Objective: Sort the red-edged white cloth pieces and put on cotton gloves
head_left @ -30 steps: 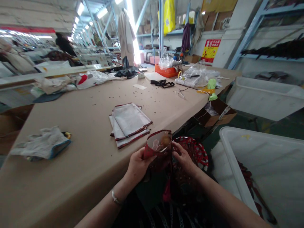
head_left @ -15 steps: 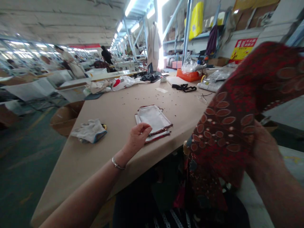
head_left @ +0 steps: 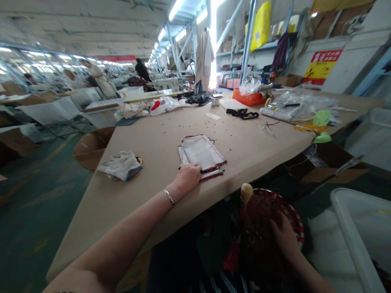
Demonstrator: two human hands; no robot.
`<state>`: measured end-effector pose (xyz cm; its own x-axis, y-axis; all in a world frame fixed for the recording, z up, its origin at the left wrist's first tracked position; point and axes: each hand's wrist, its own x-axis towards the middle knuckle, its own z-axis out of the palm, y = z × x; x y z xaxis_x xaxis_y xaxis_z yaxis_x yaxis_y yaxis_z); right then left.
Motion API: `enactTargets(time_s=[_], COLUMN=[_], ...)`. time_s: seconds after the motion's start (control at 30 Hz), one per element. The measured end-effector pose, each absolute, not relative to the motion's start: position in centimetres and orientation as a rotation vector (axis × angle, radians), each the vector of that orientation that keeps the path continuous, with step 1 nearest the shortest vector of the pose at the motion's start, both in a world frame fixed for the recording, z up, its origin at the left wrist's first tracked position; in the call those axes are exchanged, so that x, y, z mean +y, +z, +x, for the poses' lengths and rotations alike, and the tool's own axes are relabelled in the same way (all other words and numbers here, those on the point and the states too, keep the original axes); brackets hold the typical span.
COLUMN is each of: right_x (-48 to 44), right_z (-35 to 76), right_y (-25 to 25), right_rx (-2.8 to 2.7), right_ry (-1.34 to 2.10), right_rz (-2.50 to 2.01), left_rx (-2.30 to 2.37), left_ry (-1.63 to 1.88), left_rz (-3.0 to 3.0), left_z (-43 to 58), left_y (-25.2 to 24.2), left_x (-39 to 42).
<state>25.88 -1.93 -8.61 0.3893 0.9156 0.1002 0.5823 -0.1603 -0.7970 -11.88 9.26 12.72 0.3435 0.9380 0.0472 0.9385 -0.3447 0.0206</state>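
Left grip: slack, flat on near corner of my stack of white fabric pieces edged dark red, on tan desk
Right grip: buried in dark red patterned cloth in red plastic basket; closure, cannot tell
Done: few pieces stacked
Remaining: basket's cloth, I judge

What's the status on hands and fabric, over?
Left hand on white fabric stack. Right hand on dark red fabric over red basket. Nothing blocking either.
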Motion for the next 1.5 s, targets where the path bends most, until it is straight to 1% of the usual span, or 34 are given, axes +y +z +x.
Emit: enactTargets(time_s=[0.07,0.13,0.23,0.3,0.37,0.47,0.5,0.57,0.67,0.8,0.9,1.07,1.17,1.23,1.3,1.37,1.4,1.43,1.5], right_x=[-1.4,-0.8,-0.6,-1.0,-1.5,-1.1,-0.5,1.0,3.7,5.8,6.2,6.4,5.4,4.1,2.4,0.7,0.0,-0.5,-1.1], right_z=[25.8,25.2,22.7,20.2,17.4,13.7,12.7,11.1,9.1,6.5,5.4,6.9,8.4,9.2,9.6,9.8,9.8,9.8,9.8], right_y=[-7.3,-4.6,1.4,5.8,9.6,13.2,13.8,14.2,14.0,13.8,13.9,14.7,15.4,15.4,14.8,13.5,12.7,11.8,10.0], right_rx=[-1.312,-1.339,-1.45,-1.66,-1.838,-1.977,-1.998,-2.024,-2.091,-2.401,-2.545,-2.477,-2.368,-2.288,-2.271,-2.355,-2.408,-2.432,-2.382], right_ry=[0.549,0.571,0.539,0.356,0.296,0.31,0.312,0.312,0.301,0.355,0.297,0.253,0.302,0.351,0.409,0.498,0.559,0.617,0.697], right_rz=[-1.831,-1.75,-1.526,-1.238,-0.917,-0.658,-0.635,-0.663,-0.837,-1.145,-1.222,-1.442,-1.505,-1.438,-1.366,-1.327,-1.318,-1.315,-1.342], left_rx=[-1.831,-1.883,-1.955,-1.999,-2.046,-2.073,-2.059,-2.027,-2.034,-2.04,-1.95,-1.758,-1.983,-2.29,-2.566,-2.653,-2.665,-2.705,-2.888], left_ry=[-0.039,-0.027,-0.049,-0.064,-0.18,-0.555,-0.665,-0.76,-0.724,-0.674,-0.721,-1.024,-1.207,-1.471,-2.034,-2.669,-2.886,-3.013,-3.059], left_rz=[-2.557,-2.544,-2.508,-2.485,-2.465,-2.41,-2.398,-2.417,-2.485,-2.519,-2.497,-2.384,-2.267,-2.201,-1.971,-1.516,-1.293,-1.127,-0.943], left_z=[-11.7,-11.5,-11.1,-11.0,-11.1,-11.4,-11.5,-11.7,-11.9,-11.9,-12.0,-13.1,-13.8,-13.4,-12.1,-10.4,-9.5,-8.7,-7.6], left_y=[13.0,13.4,13.9,14.0,14.2,14.7,14.9,15.5,15.9,15.3,14.9,14.2,12.8,12.0,12.0,13.0,13.7,14.3,14.9], left_x=[9.4,9.6,10.0,10.2,10.2,9.3,8.8,7.5,5.4,3.2,1.9,-0.6,-1.5,-1.8,-1.8,-1.9,-1.9,-2.0,-2.0])
